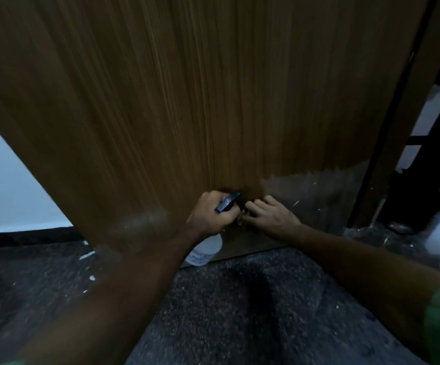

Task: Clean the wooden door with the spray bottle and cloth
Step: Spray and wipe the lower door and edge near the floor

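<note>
The brown wooden door (187,101) fills most of the view, with a worn grey patch low on its right side. My left hand (211,216) grips the neck of a spray bottle (205,252) that has a translucent white body and a black trigger head pointing at the door's lower part. My right hand (269,216) sits right beside the nozzle near the door's surface, fingers curled; a small bit of something shows under them, too blurred to identify. No cloth is plainly visible.
A dark speckled floor (226,312) runs below the door. A pale wall (8,185) with a dark skirting lies at the left. A dark door frame (387,143) stands at the right, with dim furniture beyond it.
</note>
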